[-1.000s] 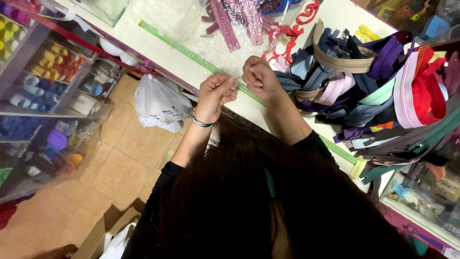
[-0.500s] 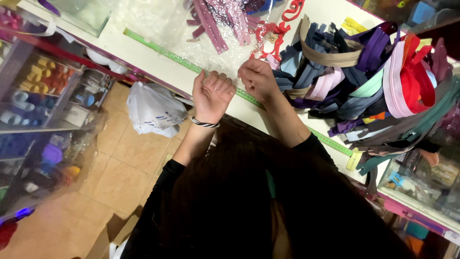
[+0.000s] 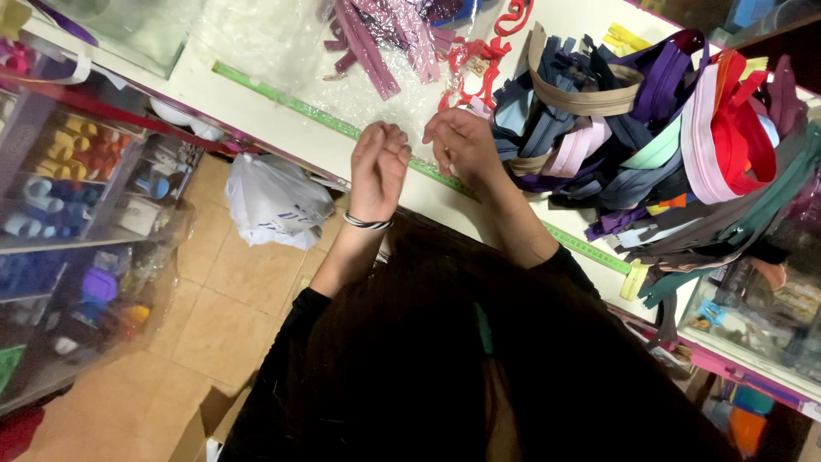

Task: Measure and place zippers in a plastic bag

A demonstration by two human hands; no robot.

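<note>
Two hands, left (image 3: 379,167) and right (image 3: 462,144), fingers curled, contents indiscernible, hover over the green measuring tape (image 3: 342,128) beside heaped multicoloured zippers (image 3: 650,154).

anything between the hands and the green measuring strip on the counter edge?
Nothing visible. The left hand and right hand hover right over the green measuring strip at the white counter edge. The clear plastic sheet and mauve zippers lie beyond it, the mixed zipper pile to the right.

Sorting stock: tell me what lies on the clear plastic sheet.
Mauve zippers and red zippers lie on the plastic sheet. Its far end runs out of view.
</note>
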